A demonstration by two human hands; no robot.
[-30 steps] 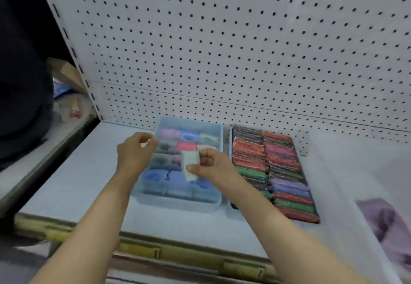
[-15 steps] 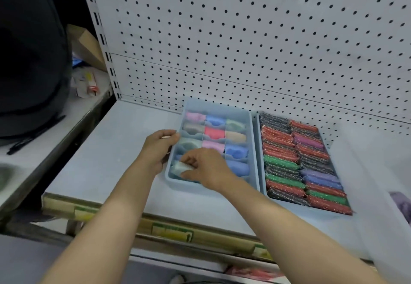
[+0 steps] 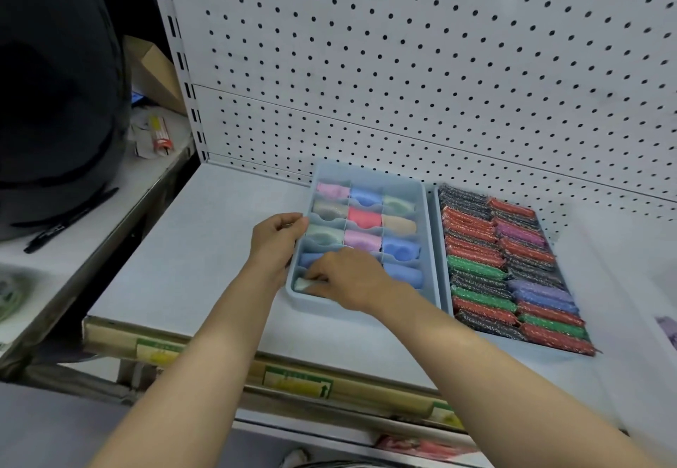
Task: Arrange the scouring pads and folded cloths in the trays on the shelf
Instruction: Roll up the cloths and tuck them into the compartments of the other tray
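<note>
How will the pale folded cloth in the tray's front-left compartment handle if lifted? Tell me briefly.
Probably soft and floppy: the pale cloth bulges rounded under the right hand. Likely light, being small. It may unfold once out of the divided tray, whose walls seem to hold it folded.

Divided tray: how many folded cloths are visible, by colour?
Blue cloths: 4
Pale green cloths: 3, one held by the right hand
Pink cloths: 2
Beige or grey cloths: 2
Red cloth: 1
Total: 12 visible in the divided tray; the right hand hides some compartments.
</note>
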